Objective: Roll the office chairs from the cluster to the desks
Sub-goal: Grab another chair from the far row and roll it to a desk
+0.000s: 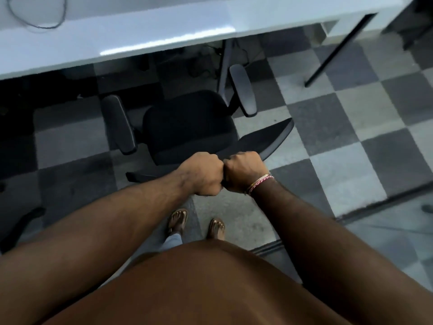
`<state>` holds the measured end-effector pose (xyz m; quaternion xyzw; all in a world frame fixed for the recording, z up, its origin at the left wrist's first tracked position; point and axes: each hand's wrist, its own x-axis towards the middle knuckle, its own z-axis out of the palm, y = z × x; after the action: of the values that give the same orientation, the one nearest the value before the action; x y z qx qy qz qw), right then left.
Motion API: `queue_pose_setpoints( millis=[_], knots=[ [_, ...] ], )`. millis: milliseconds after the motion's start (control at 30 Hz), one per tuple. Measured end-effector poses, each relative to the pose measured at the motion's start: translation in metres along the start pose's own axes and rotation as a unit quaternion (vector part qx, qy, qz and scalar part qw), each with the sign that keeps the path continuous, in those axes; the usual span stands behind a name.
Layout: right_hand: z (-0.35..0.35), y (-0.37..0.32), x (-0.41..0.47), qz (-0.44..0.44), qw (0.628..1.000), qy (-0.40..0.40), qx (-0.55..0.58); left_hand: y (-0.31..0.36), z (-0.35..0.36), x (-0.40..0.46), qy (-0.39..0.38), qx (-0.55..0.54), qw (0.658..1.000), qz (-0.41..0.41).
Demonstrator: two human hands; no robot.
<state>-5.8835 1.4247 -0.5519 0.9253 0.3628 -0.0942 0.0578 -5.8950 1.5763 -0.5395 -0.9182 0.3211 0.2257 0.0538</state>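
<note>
A black office chair (pixel 187 127) with two grey-padded armrests stands right in front of me, its seat facing the white desk (pixel 117 43). The seat's front edge lies just short of the desk's near edge. My left hand (pixel 201 174) and my right hand (pixel 243 172) grip the top edge of the chair's backrest side by side, knuckles touching. The backrest top is mostly hidden under my hands; its right part sticks out toward the right.
A grey cable (pixel 37 17) lies on the desk at the far left. Dark desk legs (pixel 337 50) slant down at the right. Part of another chair base (pixel 21 221) shows at the left. The floor is checkered tile (pixel 351 127), with a floor track (pixel 375 205) to my right.
</note>
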Motion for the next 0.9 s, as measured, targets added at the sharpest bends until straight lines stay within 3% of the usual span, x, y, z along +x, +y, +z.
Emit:
queue_pose_setpoints(
  millis=[400, 667, 900],
  knots=[
    [0.022, -0.02, -0.066, 0.233, 0.972, -0.01, 0.04, 0.039, -0.01, 0.018, -0.004, 0.066, 0.983, 0.172],
    [0.025, -0.038, -0.079, 0.369, 0.928, 0.028, 0.048, 0.038, -0.025, 0.05, -0.027, 0.169, 0.937, 0.303],
    [0.024, -0.032, -0.077, 0.436, 0.897, 0.038, 0.065, 0.04, -0.047, 0.074, -0.02, 0.183, 0.925, 0.333]
  ],
)
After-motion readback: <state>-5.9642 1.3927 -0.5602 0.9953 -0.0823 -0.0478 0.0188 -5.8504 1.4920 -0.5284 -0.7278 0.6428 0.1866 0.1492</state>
